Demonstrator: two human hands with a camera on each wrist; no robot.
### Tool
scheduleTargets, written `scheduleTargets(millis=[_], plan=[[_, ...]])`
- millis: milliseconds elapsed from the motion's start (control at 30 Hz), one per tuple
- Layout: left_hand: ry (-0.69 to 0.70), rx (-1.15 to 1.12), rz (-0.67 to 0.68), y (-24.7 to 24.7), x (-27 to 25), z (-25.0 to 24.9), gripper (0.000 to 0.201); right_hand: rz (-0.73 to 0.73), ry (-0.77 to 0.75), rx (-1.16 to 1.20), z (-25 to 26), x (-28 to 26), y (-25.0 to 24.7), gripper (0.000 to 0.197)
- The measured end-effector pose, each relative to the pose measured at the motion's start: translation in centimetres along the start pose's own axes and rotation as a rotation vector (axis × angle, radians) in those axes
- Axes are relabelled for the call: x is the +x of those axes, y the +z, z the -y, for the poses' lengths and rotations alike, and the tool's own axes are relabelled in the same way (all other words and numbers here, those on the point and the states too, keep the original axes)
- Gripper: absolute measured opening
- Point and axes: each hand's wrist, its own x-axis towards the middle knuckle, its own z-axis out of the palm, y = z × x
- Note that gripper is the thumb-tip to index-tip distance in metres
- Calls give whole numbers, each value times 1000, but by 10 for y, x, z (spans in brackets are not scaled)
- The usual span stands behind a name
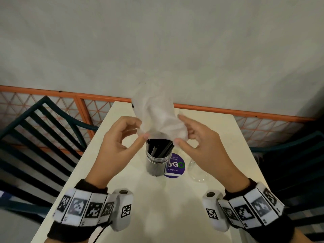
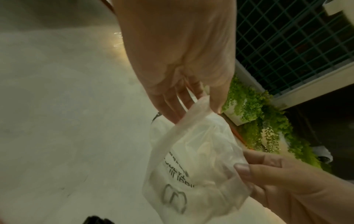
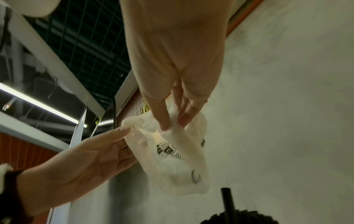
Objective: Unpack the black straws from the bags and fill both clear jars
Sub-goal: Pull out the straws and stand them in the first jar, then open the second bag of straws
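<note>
**Bag Held Over Filled Jar**

The table lies under both hands. The white plastic bag hangs between them, directly above the clear jar. The left hand pinches the bag's edge between thumb and forefinger; the right hand pinches the opposite edge likewise. The jar stands packed with black straws. A clear, crumpled wrapper lies below the right hand.

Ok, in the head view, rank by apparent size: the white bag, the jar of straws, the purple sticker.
1. White bag, held nearer the camera, so it may look oversized.
2. Jar of straws.
3. Purple sticker, partly hidden behind the jar.
</note>
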Motion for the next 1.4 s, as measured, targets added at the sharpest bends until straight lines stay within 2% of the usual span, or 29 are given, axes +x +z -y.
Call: scheduleTargets(millis=[67, 133, 200, 267, 333, 400, 467, 533, 567, 633, 667, 767, 833, 867, 933, 967, 1000, 1033, 1133, 1233, 1300, 1333, 1400], plan=[[16, 132, 91, -3, -15, -10, 19, 45, 15, 34, 5, -13, 2, 35], [2, 261, 112, -5, -31, -19, 12, 10, 16, 23, 7, -26, 6, 19], [-20, 376, 33, -9, -46, -22, 16, -129, 26, -39, 1, -39, 9, 16], [-82, 453, -111, -12, -62, -19, 36, -254, 34, -84, -9, -53, 9, 20], [-194, 495, -201, -8, -78, -12, 48, -276, 84, -43, -15, -65, 11, 27], [-287, 531, -198, 2, -93, -2, 42, -195, 223, 52, -22, -77, 19, 33], [-424, 492, -156, 13, -110, 10, 28, -19, 373, 114, -30, -88, 27, 31], [-594, 309, -56, 23, -128, 21, 13, 214, 527, 245, -42, -101, 30, 19], [-699, 175, 12, 27, -136, 24, 8, 338, 579, 363, -49, -107, 31, 22], [-862, -93, 147, 30, -152, 29, 30, 532, 592, 543, -60, -121, 30, 35], [-905, -188, 202, 30, -158, 30, 41, 584, 583, 575, -64, -126, 29, 37], [-917, -296, 341, 32, -170, 23, 45, 583, 521, 513, -72, -137, 35, 28], [-885, -281, 339, 32, -174, 21, 42, 543, 458, 382, -74, -143, 43, 21], [-845, -242, 295, 31, -175, 20, 37, 493, 429, 291, -76, -145, 47, 22], [-707, 44, 111, 24, -174, 22, 14, 274, 379, 53, -83, -149, 51, 33], [-634, 240, 8, 18, -174, 26, 18, 149, 368, -59, -87, -150, 51, 38], [-579, 419, -73, 12, -174, 29, 33, 59, 377, -133, -90, -152, 51, 43], [-545, 522, -111, 7, -174, 31, 41, 15, 399, -154, -91, -153, 52, 47], [-595, 579, -52, -3, -178, 40, 39, 41, 538, -7, -90, -153, 65, 42], [-690, 386, 62, -18, -184, 49, 28, 258, 697, 422, -81, -153, 76, 27], [-718, 270, 144, -33, -183, 48, 13, 339, 711, 559, -80, -158, 80, 34], [-748, 193, 191, -41, -181, 47, 6, 332, 698, 570, -79, -160, 81, 37], [-770, 82, 277, -58, -179, 49, 8, 261, 714, 589, -74, -163, 85, 34]])
